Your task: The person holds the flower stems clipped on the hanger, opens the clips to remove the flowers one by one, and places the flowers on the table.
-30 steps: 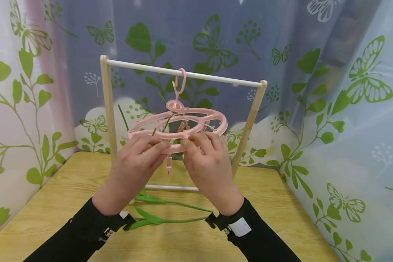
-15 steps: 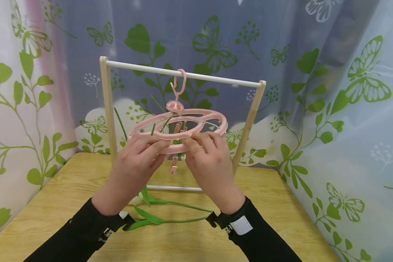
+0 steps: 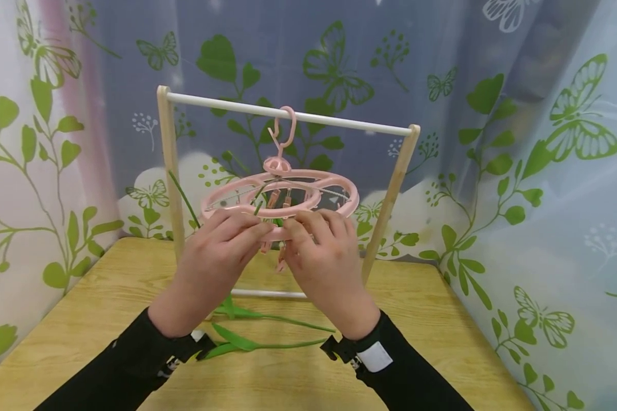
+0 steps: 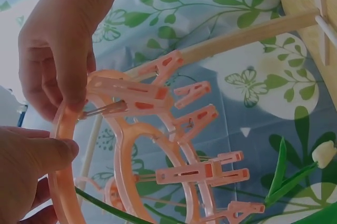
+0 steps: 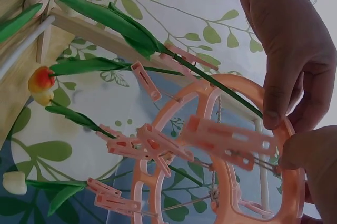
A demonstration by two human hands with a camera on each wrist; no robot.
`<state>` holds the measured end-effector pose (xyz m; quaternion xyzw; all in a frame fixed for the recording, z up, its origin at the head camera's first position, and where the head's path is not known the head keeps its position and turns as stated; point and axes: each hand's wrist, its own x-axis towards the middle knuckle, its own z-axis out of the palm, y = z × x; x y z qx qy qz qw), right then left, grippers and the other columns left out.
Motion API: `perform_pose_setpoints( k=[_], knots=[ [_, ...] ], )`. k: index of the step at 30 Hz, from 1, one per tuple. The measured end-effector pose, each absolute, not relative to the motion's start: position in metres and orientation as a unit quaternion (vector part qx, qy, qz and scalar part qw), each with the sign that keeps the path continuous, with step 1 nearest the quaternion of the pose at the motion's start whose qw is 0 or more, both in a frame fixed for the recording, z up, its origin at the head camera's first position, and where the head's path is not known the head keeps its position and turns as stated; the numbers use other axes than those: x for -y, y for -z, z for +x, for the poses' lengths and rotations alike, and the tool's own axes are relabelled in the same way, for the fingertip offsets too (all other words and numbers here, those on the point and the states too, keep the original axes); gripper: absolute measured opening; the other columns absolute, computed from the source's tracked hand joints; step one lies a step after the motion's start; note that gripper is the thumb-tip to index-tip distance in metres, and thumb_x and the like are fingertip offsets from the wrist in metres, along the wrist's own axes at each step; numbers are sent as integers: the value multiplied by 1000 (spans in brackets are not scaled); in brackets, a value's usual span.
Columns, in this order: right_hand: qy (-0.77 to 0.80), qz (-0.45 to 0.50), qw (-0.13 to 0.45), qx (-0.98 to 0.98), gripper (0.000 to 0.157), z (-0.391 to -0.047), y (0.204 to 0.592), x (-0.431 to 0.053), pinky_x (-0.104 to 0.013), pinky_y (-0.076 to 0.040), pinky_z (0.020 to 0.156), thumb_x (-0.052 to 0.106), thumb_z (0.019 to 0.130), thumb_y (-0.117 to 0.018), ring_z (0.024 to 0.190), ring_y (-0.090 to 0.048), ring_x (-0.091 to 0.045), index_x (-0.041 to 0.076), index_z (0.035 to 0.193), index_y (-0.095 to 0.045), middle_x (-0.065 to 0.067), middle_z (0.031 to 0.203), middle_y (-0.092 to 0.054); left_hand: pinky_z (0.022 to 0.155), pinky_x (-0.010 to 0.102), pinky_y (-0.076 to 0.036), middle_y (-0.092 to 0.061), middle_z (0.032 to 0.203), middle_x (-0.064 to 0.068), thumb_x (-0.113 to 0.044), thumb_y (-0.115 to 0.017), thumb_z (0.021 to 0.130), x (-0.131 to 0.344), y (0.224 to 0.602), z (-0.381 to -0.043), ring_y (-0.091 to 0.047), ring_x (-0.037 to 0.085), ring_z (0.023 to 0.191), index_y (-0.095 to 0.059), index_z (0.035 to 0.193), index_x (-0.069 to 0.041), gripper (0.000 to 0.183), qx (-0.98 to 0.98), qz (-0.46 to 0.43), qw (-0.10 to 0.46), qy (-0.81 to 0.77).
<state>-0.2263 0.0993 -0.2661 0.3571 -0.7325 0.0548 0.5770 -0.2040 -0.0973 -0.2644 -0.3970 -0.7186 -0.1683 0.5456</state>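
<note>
Your left hand (image 3: 220, 244) and right hand (image 3: 325, 251) pinch the pink hanger (image 3: 272, 213) by its near rim, palms seemingly turned down.

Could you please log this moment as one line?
left hand: pinches pink clip hanger | right hand: pinches same hanger | hanger: hooked over white rod | tulips: several clipped, others on table

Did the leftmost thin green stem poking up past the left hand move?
Yes, left: the thin green stem now overlaps the pale left wooden post, no longer clear of it.
</note>
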Motion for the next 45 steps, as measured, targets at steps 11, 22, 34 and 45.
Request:
perform_pose_setpoints(
  k=[11,22,34,45],
  knots=[
    [-67,357,575,733,19,-227,268,-97,-46,-44,78,14,81,-65,96,-54,-30,12,100,-67,-6,104,-63,87,40,-48,-65,100,10,0,-77,73,100,269,-207,-56,29,99,-69,106,-2,34,715,-402,542,183],
    [-66,362,576,730,20,-222,268,-91,-47,-43,81,12,81,-64,96,-54,-28,12,101,-67,-5,102,-62,85,38,-50,-65,102,9,4,-77,72,96,268,-202,-57,27,97,-70,106,-4,36,708,-403,550,184],
    [-74,367,575,728,17,-221,268,-89,-47,-43,83,12,80,-67,100,-55,-28,10,97,-67,-5,102,-63,87,39,-49,-64,103,10,4,-77,72,96,271,-204,-57,28,100,-69,105,-3,35,702,-408,551,189],
    [-77,363,578,727,16,-222,265,-92,-48,-42,82,13,80,-65,100,-55,-28,10,96,-67,-5,101,-62,84,41,-51,-65,98,12,5,-76,72,102,273,-207,-58,29,97,-69,101,-1,31,699,-396,567,180]
  ],
)
